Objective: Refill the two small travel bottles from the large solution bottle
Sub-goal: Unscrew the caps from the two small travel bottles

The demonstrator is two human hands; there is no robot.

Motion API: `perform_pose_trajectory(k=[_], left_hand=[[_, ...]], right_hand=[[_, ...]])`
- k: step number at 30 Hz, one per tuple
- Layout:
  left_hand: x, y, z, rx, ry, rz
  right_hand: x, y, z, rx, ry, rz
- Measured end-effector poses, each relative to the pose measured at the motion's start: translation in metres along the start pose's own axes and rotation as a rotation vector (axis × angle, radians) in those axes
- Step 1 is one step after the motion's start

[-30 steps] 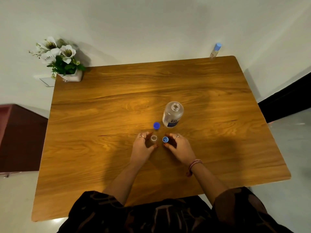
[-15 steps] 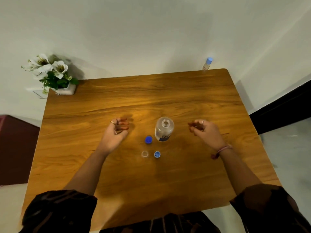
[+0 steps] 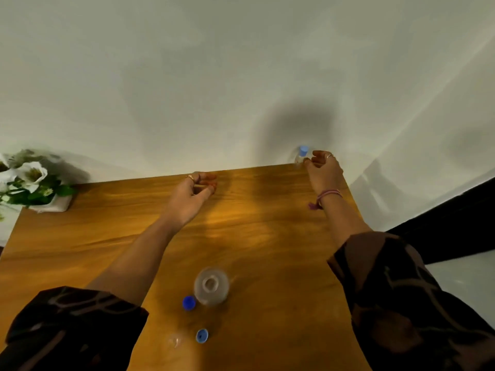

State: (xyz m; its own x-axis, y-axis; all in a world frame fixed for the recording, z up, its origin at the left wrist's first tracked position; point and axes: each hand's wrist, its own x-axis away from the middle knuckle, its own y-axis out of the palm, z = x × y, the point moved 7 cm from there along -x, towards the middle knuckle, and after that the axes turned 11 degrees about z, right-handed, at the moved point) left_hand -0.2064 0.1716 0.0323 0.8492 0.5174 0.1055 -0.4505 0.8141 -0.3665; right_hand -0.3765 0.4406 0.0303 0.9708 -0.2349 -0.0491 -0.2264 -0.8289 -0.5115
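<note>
The large clear solution bottle stands uncapped on the wooden table, its dark blue cap lying just to its left. Nearer me a small clear travel bottle stands uncapped, and its light blue cap rests on the table beside it. A second small travel bottle, capped in light blue, stands at the table's far right corner. My right hand is stretched out to it, thumb and fingertips parted right at its side. My left hand hovers over the far middle with loosely curled fingers, holding nothing.
A white pot of white flowers stands at the table's far left corner. A pale wall runs right behind the table's far edge. To the right the table ends above a dark floor strip.
The view has tilted up toward the wall. My right hand has reached from beside the large bottle to the capped bottle at the far corner. My left hand has moved forward too.
</note>
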Motion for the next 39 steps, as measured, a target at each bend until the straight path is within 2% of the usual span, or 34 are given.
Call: perform_pose_trajectory(k=[6, 13, 16, 23, 31, 34, 39], left_hand=[[-0.027, 0.034, 0.012, 0.001, -0.011, -0.001], [-0.035, 0.049, 0.016, -0.1, 0.029, -0.028], [-0.035, 0.049, 0.022, -0.13, 0.055, -0.003], [-0.023, 0.042, 0.045, -0.21, 0.151, 0.045], [0.029, -0.02, 0.079, -0.216, 0.28, 0.234], [0.056, -0.048, 0.082, -0.149, 0.257, 0.257], [0.098, -0.081, 0.083, -0.044, 0.241, 0.223]], right_hand=[[-0.052, 0.034, 0.009, 0.078, -0.007, -0.05], [-0.075, 0.066, 0.02, 0.066, 0.004, -0.043], [-0.07, 0.07, 0.011, 0.144, -0.062, -0.082], [0.012, 0.073, -0.078, 0.105, -0.319, -0.447], [0.113, 0.027, -0.185, 0.027, -0.556, -0.539], [0.15, 0.015, -0.209, 0.046, -0.701, -0.579], [0.208, -0.003, -0.237, 0.127, -0.881, -0.769]])
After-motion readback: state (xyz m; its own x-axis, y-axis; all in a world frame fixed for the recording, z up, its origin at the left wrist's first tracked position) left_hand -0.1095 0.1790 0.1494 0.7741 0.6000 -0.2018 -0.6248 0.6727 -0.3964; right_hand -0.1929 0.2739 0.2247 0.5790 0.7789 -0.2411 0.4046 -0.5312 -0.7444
